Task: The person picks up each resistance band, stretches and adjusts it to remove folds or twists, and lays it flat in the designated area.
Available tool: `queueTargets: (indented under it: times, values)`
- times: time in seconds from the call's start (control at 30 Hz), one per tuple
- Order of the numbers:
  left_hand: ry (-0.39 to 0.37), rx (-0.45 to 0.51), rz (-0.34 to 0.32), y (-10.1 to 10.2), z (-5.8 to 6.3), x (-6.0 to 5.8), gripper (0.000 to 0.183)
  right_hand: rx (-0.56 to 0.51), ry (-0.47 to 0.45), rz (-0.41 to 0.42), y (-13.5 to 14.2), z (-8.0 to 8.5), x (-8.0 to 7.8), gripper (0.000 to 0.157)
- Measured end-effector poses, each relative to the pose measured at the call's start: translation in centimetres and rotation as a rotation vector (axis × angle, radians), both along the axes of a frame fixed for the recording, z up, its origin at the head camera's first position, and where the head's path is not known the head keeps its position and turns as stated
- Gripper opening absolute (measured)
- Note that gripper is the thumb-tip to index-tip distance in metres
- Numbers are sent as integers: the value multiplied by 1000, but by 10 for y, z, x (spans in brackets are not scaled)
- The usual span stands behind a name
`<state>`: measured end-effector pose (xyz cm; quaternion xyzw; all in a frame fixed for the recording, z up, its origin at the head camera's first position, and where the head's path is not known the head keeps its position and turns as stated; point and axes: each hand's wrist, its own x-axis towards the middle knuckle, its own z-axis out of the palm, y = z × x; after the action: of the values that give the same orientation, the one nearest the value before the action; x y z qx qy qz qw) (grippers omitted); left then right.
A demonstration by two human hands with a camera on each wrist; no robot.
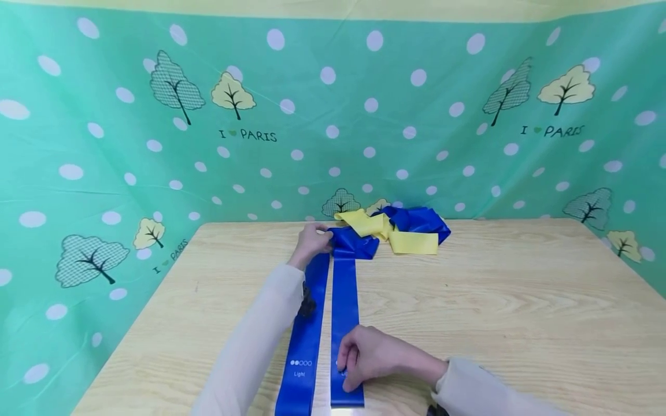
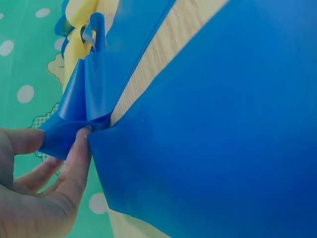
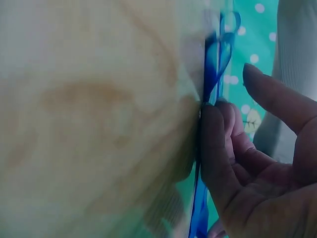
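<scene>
Left hand [image 1: 311, 242] pinches the far fold of the blue band [image 1: 344, 300], which lies in two strips along the wooden table [image 1: 494, 300]; the left wrist view shows the thumb [image 2: 74, 163] curled against that fold. Right hand [image 1: 374, 355] presses curled fingertips [image 3: 213, 144] on the near strip end; the head view alone shows the yellow band [image 1: 387, 231] beyond.

pale wooden table [image 1: 520, 300] | crumpled yellow elastic band [image 1: 387, 231] at its far edge | green dotted tree-print backdrop [image 1: 104, 144] behind

Near end of the blue band [image 1: 317, 323] cut off by the frame's bottom edge; table [image 3: 89, 124] blurred.
</scene>
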<state>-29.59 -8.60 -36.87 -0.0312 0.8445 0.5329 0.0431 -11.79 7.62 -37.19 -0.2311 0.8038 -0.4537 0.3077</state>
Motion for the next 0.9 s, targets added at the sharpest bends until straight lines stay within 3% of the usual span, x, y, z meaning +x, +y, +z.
queueTargets:
  times: [0.27, 0.67, 0.77, 0.9]
  values:
    - [-11, 8, -12, 0, -2, -3, 38, 49, 78, 35, -3, 1, 10, 25]
    - [-15, 83, 27, 1, -4, -5, 33, 224, 431, 165, -10, -2, 28, 20]
    - [12, 90, 36, 2, -4, -6, 31, 216, 422, 205, -11, -2, 32, 21]
    - [54, 109, 39, 5, -4, -8, 32, 169, 279, 250, -12, -1, 35, 11]
